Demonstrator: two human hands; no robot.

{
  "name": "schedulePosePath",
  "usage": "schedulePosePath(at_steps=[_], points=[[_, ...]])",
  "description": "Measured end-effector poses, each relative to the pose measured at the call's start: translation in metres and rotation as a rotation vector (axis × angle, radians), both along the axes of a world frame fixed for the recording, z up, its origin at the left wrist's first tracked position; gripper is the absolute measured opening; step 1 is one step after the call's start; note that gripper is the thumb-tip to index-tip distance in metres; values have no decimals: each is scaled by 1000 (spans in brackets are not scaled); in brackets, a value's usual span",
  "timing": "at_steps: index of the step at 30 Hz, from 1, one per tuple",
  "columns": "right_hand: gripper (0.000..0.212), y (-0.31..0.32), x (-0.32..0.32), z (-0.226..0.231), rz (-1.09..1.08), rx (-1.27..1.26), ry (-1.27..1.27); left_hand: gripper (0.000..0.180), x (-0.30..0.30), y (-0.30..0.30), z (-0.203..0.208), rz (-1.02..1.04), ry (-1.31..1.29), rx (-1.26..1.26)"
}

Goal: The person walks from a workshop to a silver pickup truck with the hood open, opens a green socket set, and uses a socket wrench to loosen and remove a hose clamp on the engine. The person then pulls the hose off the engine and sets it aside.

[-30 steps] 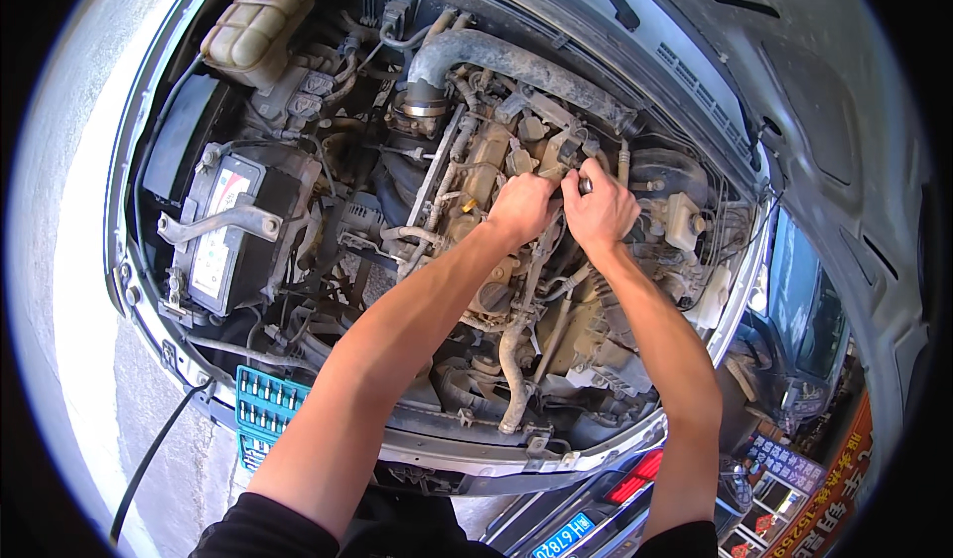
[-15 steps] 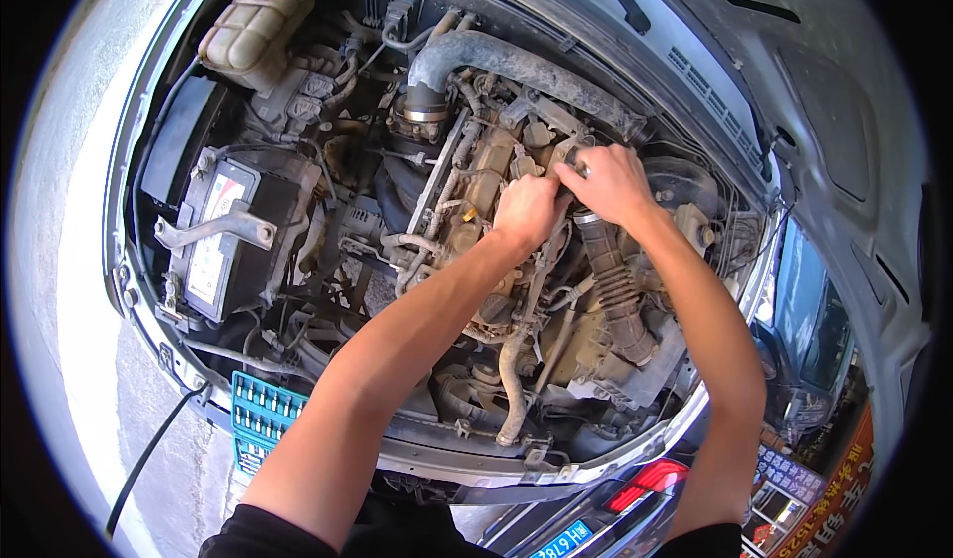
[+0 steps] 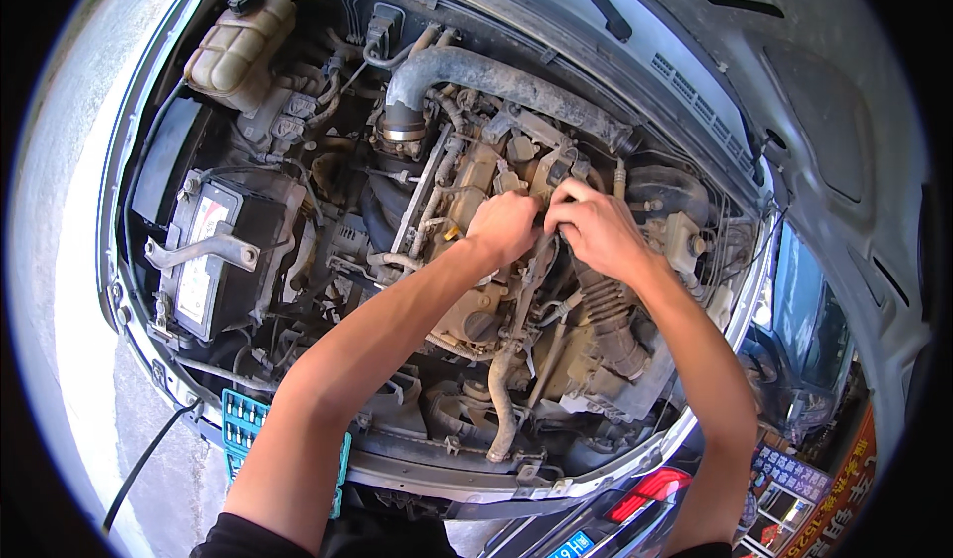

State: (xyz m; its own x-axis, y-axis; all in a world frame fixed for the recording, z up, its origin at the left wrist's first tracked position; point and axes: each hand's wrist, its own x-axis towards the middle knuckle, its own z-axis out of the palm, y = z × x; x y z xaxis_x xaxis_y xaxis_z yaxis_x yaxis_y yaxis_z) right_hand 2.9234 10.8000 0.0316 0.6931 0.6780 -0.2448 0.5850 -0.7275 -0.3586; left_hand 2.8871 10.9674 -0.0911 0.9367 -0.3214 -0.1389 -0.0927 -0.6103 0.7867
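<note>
Over the right half of a dusty engine (image 3: 467, 196), my two hands come close together. My left hand (image 3: 503, 224) is closed beside the tan engine cover, fingers curled downward. My right hand (image 3: 598, 230) bends over the spot just right of it, with thumb and fingers drawn together. Whatever the fingertips grip is hidden between the hands. Below my right hand, a ribbed air hose (image 3: 608, 315) runs toward the front of the engine bay. Behind both hands a thick grey pipe (image 3: 506, 73) crosses the engine.
A battery (image 3: 213, 260) with a metal bracket and a coolant tank (image 3: 238, 52) sit at the left. The raised hood (image 3: 824, 111) stands at the right. A teal socket set case (image 3: 241, 421) lies by the front edge, partly behind my left arm.
My right hand has moved nearer over the engine, toward the ribbed hose, and its fingers are more bent. My left hand stays about where it was. The whole view has shifted slightly.
</note>
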Motion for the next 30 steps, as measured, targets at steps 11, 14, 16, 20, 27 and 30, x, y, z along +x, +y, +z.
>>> schedulePosePath(at_steps=[11, 14, 16, 20, 27, 30], points=[[38, -11, 39, 23, -316, 80, 15, 34, 40, 3, -8, 234, 30, -273], [29, -6, 56, 25, -445, 50, 19, 36, 69, 15, -10, 205, 40, -249], [27, -1, 62, 18, -403, -15, 4, 31, 81, 21, -9, 172, -4, -305], [27, 6, 67, -6, -356, -12, 5, 34, 93, 22, 0, -1, -9, -330], [26, 13, 72, -17, -198, -93, -46, 37, 99, 12, -11, -75, -15, -296], [23, 18, 74, -10, -30, -157, -71, 37, 101, 10, -25, -58, -35, -250]])
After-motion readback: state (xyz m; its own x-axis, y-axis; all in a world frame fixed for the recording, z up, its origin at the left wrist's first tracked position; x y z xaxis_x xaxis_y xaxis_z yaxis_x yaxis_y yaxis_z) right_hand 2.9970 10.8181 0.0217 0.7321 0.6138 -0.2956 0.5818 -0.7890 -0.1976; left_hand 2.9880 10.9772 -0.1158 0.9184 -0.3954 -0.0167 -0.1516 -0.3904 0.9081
